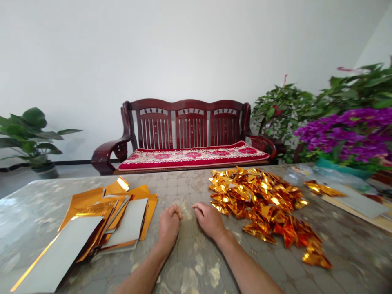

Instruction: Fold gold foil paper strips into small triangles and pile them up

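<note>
Between gold paper sheets (105, 212) and folded gold pieces (260, 200) on the table (180, 185), the left hand (170, 222) and right hand (210, 220) are loosely curled, apparently empty, in a likely pause; taking a sheet would call for uncurling them.

Left hand (170, 223): bare, broad-backed. Left forearm (145, 266): bare, smooth in outline, widening behind the wrist (164, 246). Right hand (210, 220): bare, fingers (199, 208) rounded, finer detail indistinct. Right forearm (243, 261): bare, likewise widening.
</note>
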A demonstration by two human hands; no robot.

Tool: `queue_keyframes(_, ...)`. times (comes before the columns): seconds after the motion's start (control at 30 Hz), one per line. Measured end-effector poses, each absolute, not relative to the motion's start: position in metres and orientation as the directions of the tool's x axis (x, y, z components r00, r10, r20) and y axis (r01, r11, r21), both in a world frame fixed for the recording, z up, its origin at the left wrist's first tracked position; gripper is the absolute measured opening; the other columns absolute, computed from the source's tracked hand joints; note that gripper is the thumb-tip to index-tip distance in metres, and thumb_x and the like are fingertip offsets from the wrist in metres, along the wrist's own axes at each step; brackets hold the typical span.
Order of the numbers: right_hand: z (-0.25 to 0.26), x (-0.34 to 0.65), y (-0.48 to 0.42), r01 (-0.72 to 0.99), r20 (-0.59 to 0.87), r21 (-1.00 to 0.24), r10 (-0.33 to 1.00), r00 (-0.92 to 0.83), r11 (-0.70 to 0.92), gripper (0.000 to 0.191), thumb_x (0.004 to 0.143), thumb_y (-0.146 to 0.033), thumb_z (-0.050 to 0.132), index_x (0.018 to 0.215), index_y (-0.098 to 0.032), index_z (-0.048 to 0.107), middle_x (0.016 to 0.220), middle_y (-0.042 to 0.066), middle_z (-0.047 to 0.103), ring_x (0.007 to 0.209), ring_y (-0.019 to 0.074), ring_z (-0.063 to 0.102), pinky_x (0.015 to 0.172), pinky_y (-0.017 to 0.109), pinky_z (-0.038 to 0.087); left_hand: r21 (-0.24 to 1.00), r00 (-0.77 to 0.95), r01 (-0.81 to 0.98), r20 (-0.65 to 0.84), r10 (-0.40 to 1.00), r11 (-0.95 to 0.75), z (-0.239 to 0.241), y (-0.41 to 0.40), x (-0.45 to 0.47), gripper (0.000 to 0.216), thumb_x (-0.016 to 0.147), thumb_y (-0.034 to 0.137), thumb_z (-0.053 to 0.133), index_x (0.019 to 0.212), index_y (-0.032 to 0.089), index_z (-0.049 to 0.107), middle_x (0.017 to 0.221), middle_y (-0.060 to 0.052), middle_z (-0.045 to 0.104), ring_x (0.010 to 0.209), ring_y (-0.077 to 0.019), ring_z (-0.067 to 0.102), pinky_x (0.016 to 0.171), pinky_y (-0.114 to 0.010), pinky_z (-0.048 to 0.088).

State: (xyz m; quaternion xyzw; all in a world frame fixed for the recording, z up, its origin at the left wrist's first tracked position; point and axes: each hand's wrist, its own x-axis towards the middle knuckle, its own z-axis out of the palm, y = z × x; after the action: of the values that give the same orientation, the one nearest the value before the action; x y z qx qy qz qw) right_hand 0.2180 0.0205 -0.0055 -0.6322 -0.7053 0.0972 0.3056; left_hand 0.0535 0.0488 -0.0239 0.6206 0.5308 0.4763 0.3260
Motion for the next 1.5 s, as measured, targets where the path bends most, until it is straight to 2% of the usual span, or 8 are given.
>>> queue_keyframes(0.17,-0.006,0.220,0.024,0.816,0.266,-0.546,0.963,-0.045,0.189,0.033,0.092,-0.025,0.042,0.104,-0.025,0.073,0.092,0.003,0.077,0.083,0.0184,0.070,0.071,0.025,0.044,0.849,-0.083,0.472,0.312,0.946,-0.239,-0.013,0.053,0.042,0.020,0.063,0.008,0.036,0.048,0.021,0.037,0.048,0.004,0.038,0.052,-0.0126,0.041,0.054,-0.023,0.028)
queue_keyframes(0.37,-0.009,0.223,0.029,0.802,0.251,-0.559,0.965,-0.076,0.209,0.037,0.091,-0.029,0.039,0.104,-0.022,0.073,0.083,0.004,0.075,0.077,0.0200,0.068,0.070,0.027,0.043,0.762,-0.102,0.618,0.323,0.941,-0.195,0.038,0.062,0.008,0.023,0.068,0.005,0.042,0.063,0.019,0.059,0.063,0.002,0.061,0.067,-0.0137,0.057,0.064,-0.022,0.038)
queue_keyframes(0.53,-0.014,0.227,0.032,0.782,0.250,-0.586,0.965,-0.075,0.213,0.039,0.090,-0.033,0.038,0.103,-0.022,0.072,0.075,0.003,0.073,0.076,0.0207,0.067,0.070,0.028,0.043,0.428,-0.082,0.903,0.269,0.960,-0.043,0.079,0.066,-0.055,0.032,0.077,0.007,0.047,0.097,0.021,0.068,0.101,-0.004,0.072,0.096,-0.0175,0.064,0.080,-0.025,0.043)
queue_keyframes(0.63,-0.016,0.228,0.034,0.782,0.253,-0.587,0.965,-0.072,0.212,0.039,0.089,-0.035,0.038,0.102,-0.022,0.072,0.074,0.002,0.072,0.075,0.0210,0.067,0.068,0.029,0.043,0.318,-0.142,0.946,0.225,0.964,0.065,0.089,0.060,-0.108,0.025,0.083,0.017,0.050,0.098,0.020,0.069,0.105,-0.008,0.071,0.102,-0.0228,0.063,0.085,-0.030,0.044)
queue_keyframes(0.87,-0.020,0.231,0.038,0.764,0.247,-0.611,0.967,-0.066,0.209,0.039,0.088,-0.037,0.039,0.101,-0.022,0.073,0.069,0.001,0.070,0.070,0.0203,0.066,0.066,0.028,0.042,0.127,-0.350,0.932,0.079,0.933,0.339,0.063,0.039,-0.197,0.039,0.082,0.033,0.056,0.117,0.018,0.064,0.121,-0.018,0.063,0.112,-0.0340,0.060,0.085,-0.040,0.047)
queue_keyframes(1.07,-0.020,0.230,0.036,0.763,0.243,-0.616,0.969,-0.055,0.198,0.038,0.089,-0.035,0.039,0.101,-0.022,0.073,0.070,0.002,0.071,0.072,0.0202,0.066,0.067,0.028,0.042,0.120,-0.338,0.935,0.017,0.941,0.334,0.039,0.039,-0.214,0.036,0.086,0.035,0.050,0.112,0.017,0.066,0.118,-0.017,0.067,0.110,-0.0319,0.062,0.083,-0.037,0.048)
queue_keyframes(1.27,-0.014,0.225,0.032,0.773,0.250,-0.605,0.967,-0.045,0.192,0.035,0.090,-0.029,0.041,0.101,-0.023,0.073,0.075,0.002,0.073,0.074,0.0182,0.066,0.067,0.025,0.041,0.116,-0.336,0.936,0.010,0.942,0.333,0.030,0.043,-0.222,0.031,0.086,0.037,0.044,0.091,0.020,0.069,0.101,-0.016,0.070,0.094,-0.0348,0.065,0.070,-0.038,0.047)
queue_keyframes(1.5,-0.012,0.225,0.028,0.776,0.254,-0.602,0.966,-0.035,0.187,0.032,0.090,-0.026,0.044,0.102,-0.024,0.074,0.076,0.001,0.074,0.074,0.0166,0.066,0.066,0.023,0.040,0.021,-0.353,0.936,0.025,0.935,0.352,0.036,0.038,-0.214,0.027,0.087,0.031,0.042,0.082,0.017,0.064,0.095,-0.014,0.071,0.086,-0.0324,0.066,0.067,-0.035,0.046)
